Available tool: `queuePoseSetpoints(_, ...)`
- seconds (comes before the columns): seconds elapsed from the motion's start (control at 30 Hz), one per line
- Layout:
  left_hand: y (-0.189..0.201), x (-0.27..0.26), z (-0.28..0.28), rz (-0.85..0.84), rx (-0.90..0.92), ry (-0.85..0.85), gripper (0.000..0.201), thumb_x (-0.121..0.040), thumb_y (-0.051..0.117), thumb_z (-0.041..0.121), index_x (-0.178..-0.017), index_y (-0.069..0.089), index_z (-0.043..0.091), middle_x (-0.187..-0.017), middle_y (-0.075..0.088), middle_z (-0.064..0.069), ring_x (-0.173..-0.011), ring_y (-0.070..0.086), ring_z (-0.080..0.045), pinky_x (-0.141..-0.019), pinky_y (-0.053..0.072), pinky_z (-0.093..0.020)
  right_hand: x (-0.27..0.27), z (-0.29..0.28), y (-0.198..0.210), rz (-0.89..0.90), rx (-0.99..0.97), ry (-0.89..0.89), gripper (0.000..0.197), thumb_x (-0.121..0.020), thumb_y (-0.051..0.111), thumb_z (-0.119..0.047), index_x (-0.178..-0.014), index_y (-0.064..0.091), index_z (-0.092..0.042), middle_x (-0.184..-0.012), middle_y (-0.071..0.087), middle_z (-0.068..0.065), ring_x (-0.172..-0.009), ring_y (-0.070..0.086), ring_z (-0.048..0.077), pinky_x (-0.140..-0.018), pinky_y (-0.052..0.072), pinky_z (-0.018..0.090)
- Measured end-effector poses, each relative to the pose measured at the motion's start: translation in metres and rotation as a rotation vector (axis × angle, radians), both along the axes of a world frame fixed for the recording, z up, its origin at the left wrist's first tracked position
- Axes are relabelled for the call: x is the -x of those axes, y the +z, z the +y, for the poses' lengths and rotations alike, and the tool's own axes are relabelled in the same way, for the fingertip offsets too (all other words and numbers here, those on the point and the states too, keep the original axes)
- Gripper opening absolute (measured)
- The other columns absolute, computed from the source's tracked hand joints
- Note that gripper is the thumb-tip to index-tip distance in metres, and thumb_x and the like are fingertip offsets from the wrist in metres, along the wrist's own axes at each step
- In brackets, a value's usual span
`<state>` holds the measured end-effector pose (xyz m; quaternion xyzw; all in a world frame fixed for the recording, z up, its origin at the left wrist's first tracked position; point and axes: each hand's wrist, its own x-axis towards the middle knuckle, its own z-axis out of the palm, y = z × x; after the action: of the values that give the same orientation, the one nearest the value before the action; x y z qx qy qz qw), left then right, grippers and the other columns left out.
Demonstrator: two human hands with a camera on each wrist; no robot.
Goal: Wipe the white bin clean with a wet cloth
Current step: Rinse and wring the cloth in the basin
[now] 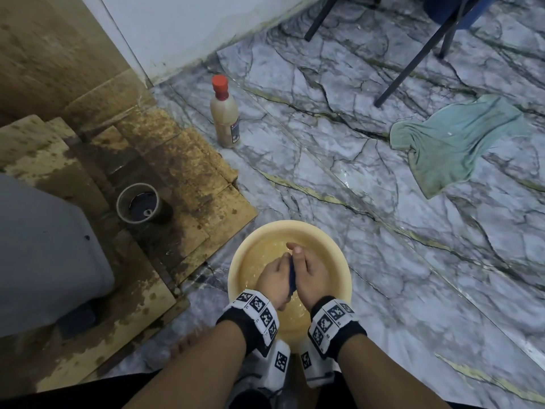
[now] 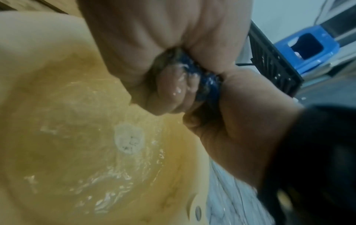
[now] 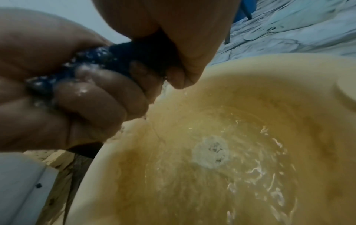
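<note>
Both of my hands are over a yellow basin (image 1: 342,261) of rippling soapy water. Between them is a twisted dark blue cloth (image 1: 292,276), dripping wet. My left hand (image 1: 275,276) grips one end and my right hand (image 1: 312,273) grips the other, fingers curled tight. In the left wrist view the cloth (image 2: 206,79) bulges between my left hand (image 2: 165,91) and my right hand (image 2: 231,114). The right wrist view shows the cloth (image 3: 104,59) squeezed by both fists above the basin (image 3: 289,76). The white bin (image 1: 44,255) stands at the left on wet cardboard.
A red-capped bottle (image 1: 224,113) of beige liquid stands on the marble floor. A green rag (image 1: 454,143) lies at the right near chair legs (image 1: 413,63). A dark cup (image 1: 141,205) sits on the stained cardboard (image 1: 182,172). A blue stool (image 2: 308,50) and a black crate (image 2: 273,60) are behind.
</note>
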<state>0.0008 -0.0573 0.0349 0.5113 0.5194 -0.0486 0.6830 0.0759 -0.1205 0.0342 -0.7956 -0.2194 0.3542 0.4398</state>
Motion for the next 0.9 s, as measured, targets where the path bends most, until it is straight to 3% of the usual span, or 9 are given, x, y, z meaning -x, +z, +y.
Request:
queuePoseSetpoints(0.13, -0.005, 0.0, -0.006, 0.017, -0.152, -0.059, 0.055, -0.101, 0.025, 0.051, -0.093, 0.066, 0.015, -0.047, 0.047, 0.006, -0.039, 0.04, -0.01, -0.042, 0.028, -0.021, -0.004, 0.005, -0.002, -0.052, 0.06, 0.015, 0.035, -0.102, 0.038, -0.032, -0.111, 0.068, -0.017, -0.106, 0.07, -0.001, -0.096, 0.063, 0.01, -0.088, 0.051, 0.032)
queuePoseSetpoints(0.27, -0.009, -0.001, -0.003, 0.003, -0.224, -0.1, 0.051, -0.103, 0.027, 0.044, -0.093, 0.067, 0.015, -0.059, 0.058, 0.003, -0.047, 0.051, -0.008, -0.044, 0.038, -0.02, -0.008, 0.008, -0.012, 0.043, 0.122, -0.031, 0.036, -0.102, 0.035, -0.037, -0.096, 0.069, -0.025, -0.095, 0.073, 0.003, -0.087, 0.068, 0.02, -0.082, 0.056, 0.043)
queuePoseSetpoints(0.33, -0.013, -0.001, -0.002, -0.016, -0.241, -0.114, 0.05, -0.102, 0.029, 0.045, -0.088, 0.066, 0.015, -0.065, 0.062, 0.001, -0.058, 0.058, -0.013, -0.055, 0.043, -0.023, -0.009, 0.01, -0.014, 0.071, 0.146, -0.041, 0.038, -0.102, 0.034, -0.037, -0.091, 0.069, -0.026, -0.094, 0.073, 0.003, -0.087, 0.068, 0.018, -0.082, 0.056, 0.041)
queuePoseSetpoints(0.4, -0.017, 0.0, -0.001, -0.002, -0.289, -0.147, 0.051, -0.102, 0.029, 0.044, -0.085, 0.065, 0.013, -0.066, 0.062, 0.002, -0.063, 0.059, -0.015, -0.057, 0.041, -0.024, -0.011, 0.011, -0.016, 0.09, 0.171, -0.029, 0.042, -0.102, 0.033, -0.037, -0.093, 0.071, -0.02, -0.092, 0.073, 0.006, -0.085, 0.068, 0.02, -0.08, 0.056, 0.038)
queuePoseSetpoints(0.47, -0.018, 0.002, 0.001, 0.002, -0.35, -0.187, 0.049, -0.103, 0.029, 0.041, -0.08, 0.063, 0.014, -0.068, 0.064, 0.0, -0.066, 0.061, -0.017, -0.057, 0.041, -0.024, -0.013, 0.012, -0.018, 0.128, 0.232, -0.009, 0.047, -0.102, 0.032, -0.037, -0.096, 0.071, -0.012, -0.087, 0.072, 0.011, -0.075, 0.067, 0.022, -0.065, 0.053, 0.032)
queuePoseSetpoints(0.53, -0.016, 0.002, 0.002, 0.004, -0.422, -0.249, 0.046, -0.104, 0.03, 0.038, -0.075, 0.06, 0.019, -0.07, 0.064, -0.003, -0.067, 0.061, -0.02, -0.061, 0.042, -0.026, -0.015, 0.013, -0.016, 0.196, 0.295, -0.012, 0.049, -0.102, 0.033, -0.037, -0.09, 0.067, -0.003, -0.071, 0.066, 0.015, -0.052, 0.056, 0.021, -0.046, 0.04, 0.026)
queuePoseSetpoints(0.63, -0.014, 0.004, 0.003, 0.011, -0.47, -0.309, 0.046, -0.104, 0.03, 0.034, -0.071, 0.056, 0.017, -0.068, 0.061, -0.005, -0.066, 0.058, -0.024, -0.062, 0.042, -0.03, -0.015, 0.015, -0.011, 0.242, 0.39, 0.015, 0.039, -0.103, 0.032, -0.031, -0.071, 0.051, -0.017, -0.064, 0.051, 0.005, -0.048, 0.044, 0.014, -0.048, 0.039, 0.028)
queuePoseSetpoints(0.77, -0.018, 0.006, 0.0, 0.044, -0.363, -0.288, 0.048, -0.103, 0.033, 0.039, -0.072, 0.056, 0.01, -0.062, 0.056, -0.006, -0.056, 0.052, -0.022, -0.058, 0.043, -0.033, -0.014, 0.015, -0.011, 0.42, 0.448, -0.134, 0.046, -0.102, 0.035, -0.039, -0.068, 0.05, -0.011, -0.054, 0.044, 0.006, -0.039, 0.038, 0.018, -0.041, 0.031, 0.024)
queuePoseSetpoints(0.9, -0.017, 0.008, -0.001, 0.085, -0.026, -0.109, 0.039, -0.1, 0.041, 0.042, -0.091, 0.062, 0.011, -0.061, 0.054, -0.006, -0.05, 0.051, -0.019, -0.045, 0.047, -0.026, -0.017, 0.005, -0.014, 0.292, 0.434, -0.122, 0.046, -0.101, 0.033, -0.045, -0.09, 0.06, -0.01, -0.074, 0.062, 0.011, -0.057, 0.06, 0.028, -0.042, 0.049, 0.03)
